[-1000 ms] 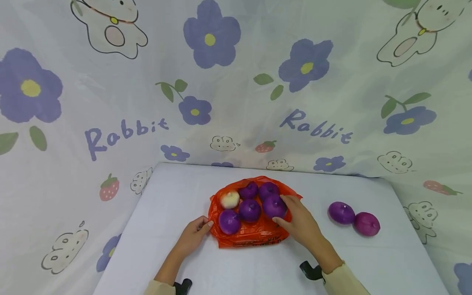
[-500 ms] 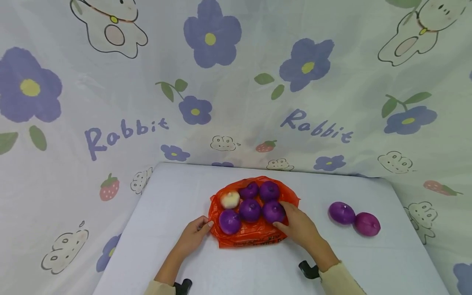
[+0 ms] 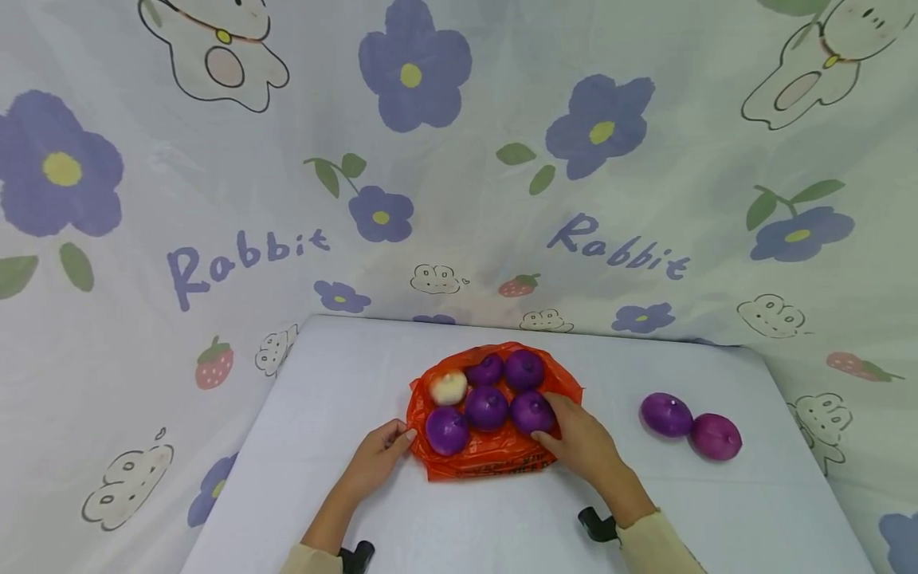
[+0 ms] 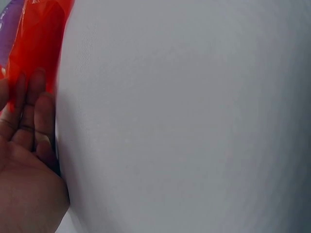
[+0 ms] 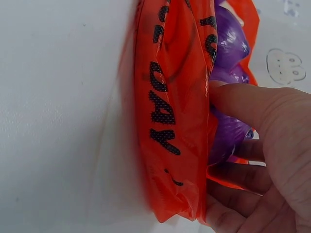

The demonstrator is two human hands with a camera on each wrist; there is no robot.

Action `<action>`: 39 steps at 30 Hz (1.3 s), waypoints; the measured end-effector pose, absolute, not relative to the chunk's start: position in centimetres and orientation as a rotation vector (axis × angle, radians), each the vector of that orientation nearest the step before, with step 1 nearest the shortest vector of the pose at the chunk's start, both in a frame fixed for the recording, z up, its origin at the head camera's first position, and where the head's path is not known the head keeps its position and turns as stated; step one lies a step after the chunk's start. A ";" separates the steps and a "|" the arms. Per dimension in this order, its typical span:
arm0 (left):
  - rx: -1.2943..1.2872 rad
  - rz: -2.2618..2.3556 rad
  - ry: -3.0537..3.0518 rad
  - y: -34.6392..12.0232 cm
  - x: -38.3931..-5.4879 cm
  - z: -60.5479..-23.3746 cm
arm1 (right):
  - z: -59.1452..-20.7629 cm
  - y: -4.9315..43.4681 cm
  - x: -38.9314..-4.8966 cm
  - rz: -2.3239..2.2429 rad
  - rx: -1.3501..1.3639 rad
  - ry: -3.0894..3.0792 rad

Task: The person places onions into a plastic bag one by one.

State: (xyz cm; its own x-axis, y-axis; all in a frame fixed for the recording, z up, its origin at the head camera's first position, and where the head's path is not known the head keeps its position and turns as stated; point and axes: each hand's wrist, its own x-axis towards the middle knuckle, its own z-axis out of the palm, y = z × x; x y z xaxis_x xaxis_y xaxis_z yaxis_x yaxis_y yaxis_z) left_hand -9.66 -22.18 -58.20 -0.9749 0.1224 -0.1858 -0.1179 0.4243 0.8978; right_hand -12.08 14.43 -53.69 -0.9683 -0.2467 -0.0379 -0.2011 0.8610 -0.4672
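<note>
A red plastic bag point(image 3: 495, 461) lies spread open mid-table, with several purple onions point(image 3: 487, 408) and one cream-white bulb point(image 3: 449, 388) inside it. At the bag's left edge, my left hand point(image 3: 376, 458) pinches the plastic between thumb and fingers. My right hand point(image 3: 592, 446) reaches over the right side and holds a purple onion point(image 3: 529, 412), thumb in front and fingers behind. The right wrist view shows that thumb point(image 5: 243, 99) beside the onion point(image 5: 226, 131), just past the bag's printed side point(image 5: 167, 121). Part of the held onion is hidden by the hand.
Two more purple onions point(image 3: 666, 414) lie touching each other on the white table point(image 3: 617, 359), right of the bag. A patterned cloth point(image 3: 459, 183) with flowers and rabbits hangs behind the table's far edge.
The right hand has lowered its onion slightly left and down among the others in the bag, apart from the onion behind it. The left hand stays on the bag's edge.
</note>
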 end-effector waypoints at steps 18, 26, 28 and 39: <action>0.001 1.559 2.468 -22.1 -9.9 -58.4 | -52.2 15.2 -11.3 -0.764 -0.388 3.048; 0.010 1.567 2.469 -22.1 -9.9 -58.1 | -50.2 17.3 -10.5 -0.833 -0.339 3.230; 0.010 1.560 2.473 -22.1 -9.9 -58.1 | -49.9 18.0 -10.4 -0.836 -0.325 3.266; 0.004 1.541 2.499 -22.1 -9.8 -58.6 | -48.1 22.9 -9.8 -0.858 -0.145 3.343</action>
State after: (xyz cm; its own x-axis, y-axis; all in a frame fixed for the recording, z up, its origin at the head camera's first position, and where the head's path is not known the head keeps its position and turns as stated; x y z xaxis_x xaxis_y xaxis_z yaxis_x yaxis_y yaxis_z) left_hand -9.79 -22.13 -58.57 -0.9789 0.1099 -0.1725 -0.1047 0.4548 0.8844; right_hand -9.82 22.91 -48.13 -0.9479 -0.0030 0.3184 -0.1560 0.8762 -0.4560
